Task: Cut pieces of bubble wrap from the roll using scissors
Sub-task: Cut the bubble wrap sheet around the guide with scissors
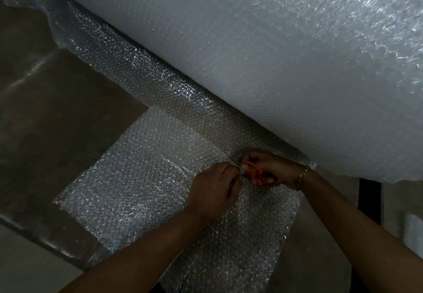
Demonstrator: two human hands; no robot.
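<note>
Filling the upper right: a huge bubble wrap roll (274, 52), lying diagonally across the view, its lower edge running from upper left down to the right.
Sheet: unrolled bubble wrap (160, 178) spreads from under the roll toward the camera, flat on a dull brown-grey floor (57, 109); a squarish section lies lower left of the hands, and a narrower band follows the foot of the roll up to the left.
Around: a dark vertical strip (369, 201) stands at the right, just below the roll's end; a pale surface (29, 258) shows at the lower left corner.
In the way: the roll overhangs just behind the hands, close to the right wrist.
Scissors: orange-handled scissors (254, 173) sit at the sheet near the roll's foot; blades are barely visible, pointing up-left.
Right hand (270, 169): fingers through the orange handles, closed round them; a gold bracelet (302, 176) on the wrist; forearm enters from the lower right.
Left hand (215, 189): knuckles up, fingertips pinching the sheet right beside the blades; forearm enters from the bottom.
</note>
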